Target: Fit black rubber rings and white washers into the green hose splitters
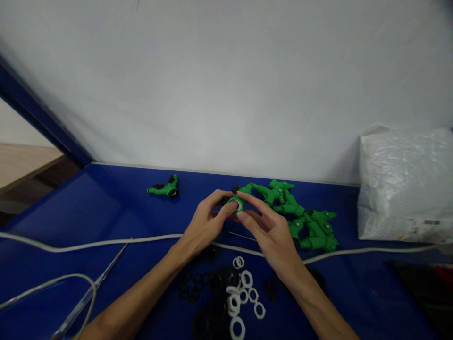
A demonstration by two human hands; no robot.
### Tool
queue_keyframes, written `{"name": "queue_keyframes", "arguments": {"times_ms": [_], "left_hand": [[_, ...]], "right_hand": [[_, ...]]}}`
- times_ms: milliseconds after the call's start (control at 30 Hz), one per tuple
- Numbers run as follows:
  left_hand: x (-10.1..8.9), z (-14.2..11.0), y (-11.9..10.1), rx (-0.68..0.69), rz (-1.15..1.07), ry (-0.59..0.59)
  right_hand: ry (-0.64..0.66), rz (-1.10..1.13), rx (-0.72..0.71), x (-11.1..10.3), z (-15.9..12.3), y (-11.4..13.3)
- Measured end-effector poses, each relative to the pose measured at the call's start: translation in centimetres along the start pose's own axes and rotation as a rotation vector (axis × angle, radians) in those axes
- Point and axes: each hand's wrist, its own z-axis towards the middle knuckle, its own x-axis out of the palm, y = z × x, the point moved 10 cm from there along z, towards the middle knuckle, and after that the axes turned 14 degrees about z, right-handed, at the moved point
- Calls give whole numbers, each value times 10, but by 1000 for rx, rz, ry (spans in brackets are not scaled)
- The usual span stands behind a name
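Between my two hands, above the blue table, is a green plastic hose splitter (247, 189) with a white ring in its round opening. My left hand (208, 218) grips it from the left, the thumb pressed at the white ring. My right hand (272, 227) holds the other side with thumb and fingers. Below my hands lie several white rings (238, 327) and several black rings (215, 282). Several green splitter pieces (318, 231) are heaped to the right. Off to the left sits another green splitter (164, 188) with black fittings.
A pale cable (106, 242) runs across the blue table (116, 203). At the left lies a clear, pen-like tool (79, 304) with a thin metal tip and a looped cord. A plastic-wrapped white package (403, 186) stands at the right against the white wall (226, 85).
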Motion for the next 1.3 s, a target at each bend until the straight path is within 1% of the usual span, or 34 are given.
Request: {"name": "queue_keyframes", "arguments": {"times_ms": [267, 400, 467, 600, 667, 833, 1033, 1300], "left_hand": [[-1, -1, -1, 21, 13, -13], [0, -1, 1, 9, 0, -3], [2, -1, 2, 10, -9, 16], [5, 0, 5, 24, -19, 54], [6, 0, 6, 19, -9, 65], [6, 1, 7, -9, -7, 63], [7, 1, 5, 27, -30, 73], [9, 1, 7, 37, -10, 87]], "right_hand": [[2, -25, -12, -2, 0, -2], [-4, -36, -1, -2, 0, -2], [-24, -40, -2, -4, 1, -1], [-85, 3, -58, -13, 3, 2], [-95, 21, -64, -16, 4, 1], [-101, 65, -47, -18, 4, 0], [-86, 123, -38, -17, 4, 1], [-102, 68, -65, -20, 5, 1]]}}
